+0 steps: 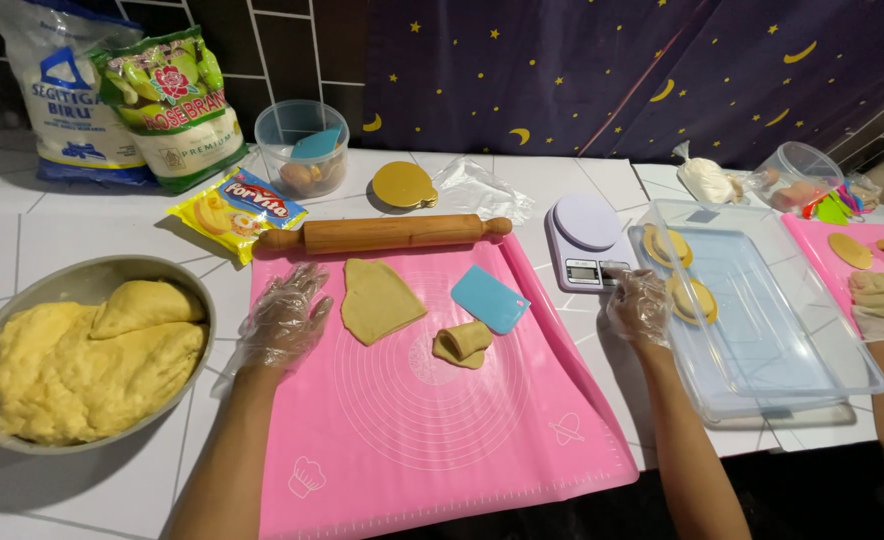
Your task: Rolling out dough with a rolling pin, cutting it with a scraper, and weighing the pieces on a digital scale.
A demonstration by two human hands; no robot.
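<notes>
Wooden rolling pin [382,234], smooth pink silicone mat [432,420]

We wear thin, clear, crinkled plastic gloves on both hands: the left hand [284,322] and the right hand [639,305]. Our forearms are bare, with no sleeves showing.

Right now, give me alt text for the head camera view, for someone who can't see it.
Two gloved hands rest on a worktop: the left hand on a pink mat beside flattened dough, the right hand at a clear tray. A bowl of dough sits left; a rolling pin lies behind.
</notes>
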